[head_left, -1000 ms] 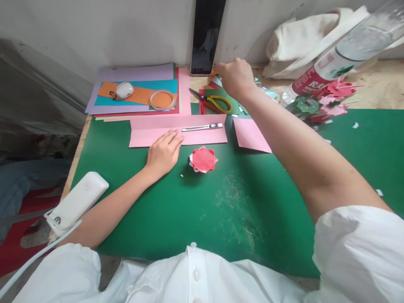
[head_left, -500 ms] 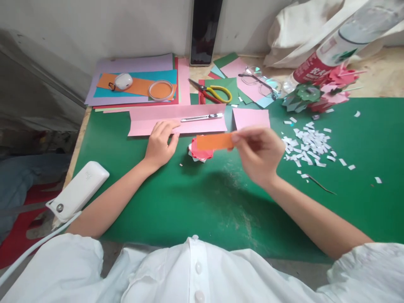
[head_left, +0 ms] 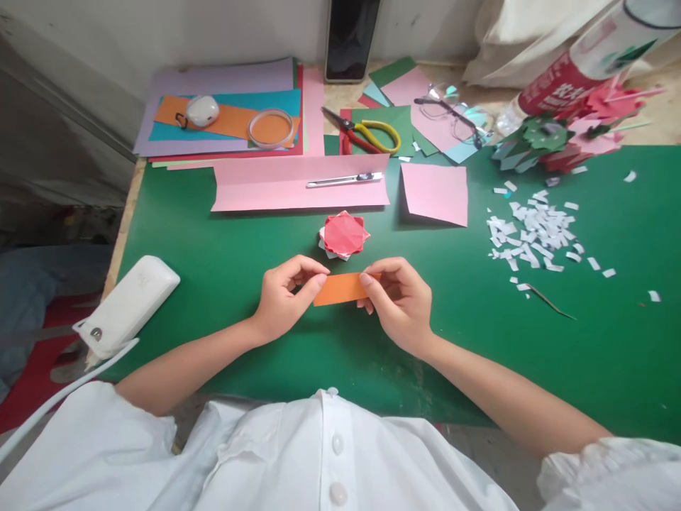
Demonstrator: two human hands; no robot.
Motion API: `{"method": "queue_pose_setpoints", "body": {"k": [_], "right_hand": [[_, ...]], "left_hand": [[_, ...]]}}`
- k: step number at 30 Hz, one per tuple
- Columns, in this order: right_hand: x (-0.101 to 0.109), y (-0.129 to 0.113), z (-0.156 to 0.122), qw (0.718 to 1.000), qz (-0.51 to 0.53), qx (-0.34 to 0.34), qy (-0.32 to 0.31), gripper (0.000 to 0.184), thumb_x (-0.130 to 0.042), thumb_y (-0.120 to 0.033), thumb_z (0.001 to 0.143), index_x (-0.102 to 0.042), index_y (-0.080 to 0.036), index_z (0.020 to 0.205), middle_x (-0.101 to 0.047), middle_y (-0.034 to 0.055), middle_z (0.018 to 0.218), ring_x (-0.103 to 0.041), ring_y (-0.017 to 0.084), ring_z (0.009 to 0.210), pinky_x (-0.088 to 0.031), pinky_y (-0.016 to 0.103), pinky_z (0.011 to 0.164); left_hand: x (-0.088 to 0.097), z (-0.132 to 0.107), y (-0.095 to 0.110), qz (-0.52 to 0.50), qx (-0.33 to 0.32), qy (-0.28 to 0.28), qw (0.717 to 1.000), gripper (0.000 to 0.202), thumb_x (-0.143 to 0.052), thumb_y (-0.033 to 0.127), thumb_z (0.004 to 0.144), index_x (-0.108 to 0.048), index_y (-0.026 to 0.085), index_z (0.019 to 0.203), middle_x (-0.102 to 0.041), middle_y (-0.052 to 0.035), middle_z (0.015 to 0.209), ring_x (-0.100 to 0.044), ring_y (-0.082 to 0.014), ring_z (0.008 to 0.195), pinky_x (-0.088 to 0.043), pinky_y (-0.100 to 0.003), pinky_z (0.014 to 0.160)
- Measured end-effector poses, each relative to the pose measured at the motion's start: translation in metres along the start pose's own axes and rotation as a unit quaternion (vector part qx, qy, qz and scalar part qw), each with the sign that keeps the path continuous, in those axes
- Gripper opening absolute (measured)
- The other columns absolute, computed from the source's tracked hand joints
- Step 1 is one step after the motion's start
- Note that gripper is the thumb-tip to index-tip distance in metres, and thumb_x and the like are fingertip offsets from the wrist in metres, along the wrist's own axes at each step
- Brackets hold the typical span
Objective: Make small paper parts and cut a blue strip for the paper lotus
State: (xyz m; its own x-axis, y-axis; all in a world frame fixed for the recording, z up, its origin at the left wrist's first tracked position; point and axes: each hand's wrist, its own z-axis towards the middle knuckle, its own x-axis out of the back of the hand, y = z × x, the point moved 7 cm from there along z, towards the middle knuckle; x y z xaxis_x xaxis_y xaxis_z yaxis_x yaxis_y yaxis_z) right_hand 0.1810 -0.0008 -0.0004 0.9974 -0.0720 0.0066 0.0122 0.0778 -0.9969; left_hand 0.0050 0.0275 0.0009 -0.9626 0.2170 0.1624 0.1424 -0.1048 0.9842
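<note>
A small orange paper strip [head_left: 340, 289] is held over the green mat [head_left: 223, 241]. My left hand [head_left: 284, 298] pinches its left end and my right hand [head_left: 399, 301] pinches its right end, fingers closed on it. Just beyond the strip sits a folded red and white paper flower [head_left: 344, 235] on the mat. Farther back lies a long pink sheet [head_left: 266, 191] with a metal utility knife [head_left: 345, 179] on it, and a smaller pink square [head_left: 436, 193] to its right.
Stacked coloured papers [head_left: 223, 78] with a tape roll [head_left: 271, 128] and a white earbud case [head_left: 201, 111] lie back left. Scissors [head_left: 367, 135], glasses [head_left: 452, 117], a phone [head_left: 351, 35], a bottle [head_left: 579, 60], paper flowers [head_left: 564, 135], white scraps [head_left: 532, 234] and a white power bank [head_left: 128, 305] surround the mat.
My right hand fetched the orange strip from the back and brought it near my body. My left hand left the pink sheet and took the strip's left end.
</note>
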Motion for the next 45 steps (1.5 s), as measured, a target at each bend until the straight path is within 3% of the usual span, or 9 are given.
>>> {"method": "queue_pose_setpoints", "body": {"k": [4, 9, 13, 16, 22, 26, 33, 40, 45], "right_hand": [[0.004, 0.002, 0.001, 1.000, 0.001, -0.002, 0.007, 0.023, -0.067, -0.035, 0.090, -0.052, -0.019, 0.083, -0.059, -0.0024, 0.076, -0.056, 0.005, 0.047, -0.045, 0.017, 0.038], [0.008, 0.004, 0.004, 1.000, 0.029, 0.003, -0.003, 0.026, -0.067, -0.034, 0.090, -0.047, -0.020, 0.081, -0.056, -0.0037, 0.073, -0.053, 0.005, 0.046, -0.043, 0.017, 0.038], [0.005, 0.001, 0.006, 0.994, -0.062, 0.021, -0.085, 0.023, -0.065, -0.034, 0.090, -0.049, -0.020, 0.082, -0.059, -0.0005, 0.074, -0.055, 0.008, 0.058, -0.045, 0.020, 0.047], [0.000, -0.003, 0.006, 0.977, -0.144, 0.048, -0.152, 0.015, -0.063, -0.031, 0.092, -0.055, -0.019, 0.086, -0.060, -0.0005, 0.073, -0.054, 0.008, 0.059, -0.042, 0.019, 0.050], [-0.010, -0.014, 0.003, 0.950, -0.197, 0.125, -0.210, 0.012, -0.061, -0.019, 0.092, -0.058, -0.018, 0.080, -0.057, -0.0035, 0.064, -0.046, 0.005, 0.054, -0.036, 0.018, 0.049], [-0.012, -0.016, 0.001, 0.942, -0.211, 0.146, -0.218, 0.013, -0.061, -0.018, 0.091, -0.059, -0.018, 0.078, -0.056, -0.0030, 0.063, -0.047, 0.005, 0.055, -0.036, 0.018, 0.051], [-0.014, -0.012, -0.004, 0.957, -0.175, 0.063, -0.223, 0.014, -0.060, -0.019, 0.092, -0.058, -0.017, 0.078, -0.052, -0.0057, 0.058, -0.040, 0.003, 0.048, -0.031, 0.017, 0.045], [-0.018, -0.016, -0.009, 0.949, -0.210, 0.120, -0.202, 0.011, -0.060, -0.017, 0.092, -0.057, -0.019, 0.082, -0.052, -0.0059, 0.061, -0.039, 0.004, 0.049, -0.032, 0.018, 0.047], [-0.024, -0.017, -0.015, 0.927, -0.245, 0.186, -0.213, 0.009, -0.056, -0.012, 0.092, -0.054, -0.020, 0.087, -0.052, -0.0057, 0.062, -0.041, 0.005, 0.051, -0.034, 0.019, 0.050]], "left_hand": [[0.000, 0.008, -0.005, -0.017, 0.039, -0.041, 0.998, 0.011, -0.069, 0.029, 0.085, -0.069, 0.018, 0.084, -0.069, 0.0018, 0.069, -0.063, -0.0061, 0.056, -0.049, -0.013, 0.051], [0.003, 0.008, -0.007, -0.035, 0.069, -0.048, 0.996, 0.007, -0.071, 0.020, 0.080, -0.068, 0.016, 0.084, -0.071, 0.0017, 0.067, -0.069, -0.0080, 0.057, -0.053, -0.013, 0.051], [0.006, 0.008, -0.006, -0.012, 0.076, -0.047, 0.996, 0.006, -0.070, 0.021, 0.081, -0.069, 0.016, 0.083, -0.073, 0.0008, 0.070, -0.069, -0.0085, 0.057, -0.054, -0.014, 0.050], [0.002, 0.004, -0.005, 0.024, 0.069, -0.081, 0.994, 0.008, -0.069, 0.024, 0.083, -0.071, 0.016, 0.084, -0.074, 0.0001, 0.072, -0.069, -0.0089, 0.055, -0.054, -0.015, 0.051], [-0.011, -0.008, 0.007, 0.099, -0.011, -0.139, 0.985, 0.007, -0.068, 0.021, 0.085, -0.073, 0.017, 0.084, -0.074, 0.0007, 0.071, -0.069, -0.0082, 0.058, -0.056, -0.016, 0.057], [-0.014, -0.008, 0.004, 0.071, 0.015, -0.152, 0.986, 0.008, -0.068, 0.022, 0.086, -0.073, 0.016, 0.086, -0.074, 0.0013, 0.071, -0.069, -0.0075, 0.057, -0.055, -0.013, 0.053], [-0.013, -0.006, 0.000, 0.034, 0.068, -0.162, 0.984, 0.010, -0.068, 0.024, 0.085, -0.073, 0.016, 0.085, -0.073, 0.0009, 0.072, -0.066, -0.0064, 0.054, -0.054, -0.013, 0.049], [-0.016, -0.009, 0.001, 0.062, 0.066, -0.180, 0.979, 0.013, -0.066, 0.028, 0.087, -0.073, 0.018, 0.085, -0.072, 0.0011, 0.074, -0.062, -0.0062, 0.058, -0.051, -0.015, 0.054], [-0.020, -0.007, 0.007, 0.072, 0.042, -0.203, 0.976, 0.023, -0.058, 0.030, 0.092, -0.067, 0.016, 0.076, -0.063, 0.0027, 0.065, -0.053, -0.0044, 0.053, -0.044, -0.015, 0.051]]}}
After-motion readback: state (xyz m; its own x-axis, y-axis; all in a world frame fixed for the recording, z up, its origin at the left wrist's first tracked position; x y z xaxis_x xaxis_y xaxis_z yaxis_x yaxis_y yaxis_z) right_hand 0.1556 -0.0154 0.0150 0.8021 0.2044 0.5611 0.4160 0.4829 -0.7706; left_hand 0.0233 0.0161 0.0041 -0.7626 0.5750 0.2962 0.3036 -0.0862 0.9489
